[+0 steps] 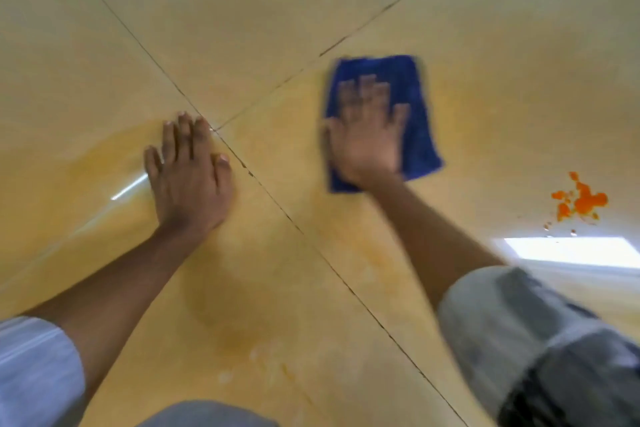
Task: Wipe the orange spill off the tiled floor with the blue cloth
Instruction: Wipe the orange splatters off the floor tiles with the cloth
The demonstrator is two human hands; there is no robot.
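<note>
Your right hand (367,139) is flat on the folded blue microfibre cloth (412,114), centre-right of the frame, fingers spread and straight: pressing, not grasping. It's motion-blurred, so finger detail is soft. Your left hand (188,172) is also flat and spread, palm down on the glossy beige tiled floor (242,10), centre-left, right by the crossing of the dark grout lines (213,130). It grips nothing and looks like a brace.

The thick bright orange spill (581,199) sits at the right edge, well apart from the cloth and below-right of it. Small droplets scatter just beneath it. A faint orange film also tints the tiles around both hands and at lower centre.

Risks as I read them:
- The cloth is only pinned by your palm. Push fast and it can bunch or slip out, leaving bare fingers in the residue.
- Hit the thick blob with one flat face and you'll likely smear it wider rather than lift it. Come in from its outside edge.
- Your left hand rests on what looks like a wet, shiny film. Load it and it may slide.
- The grey trouser knee (540,333), lower right, is near the spill and could pick it up.
- Residue may lodge in the grout.
</note>
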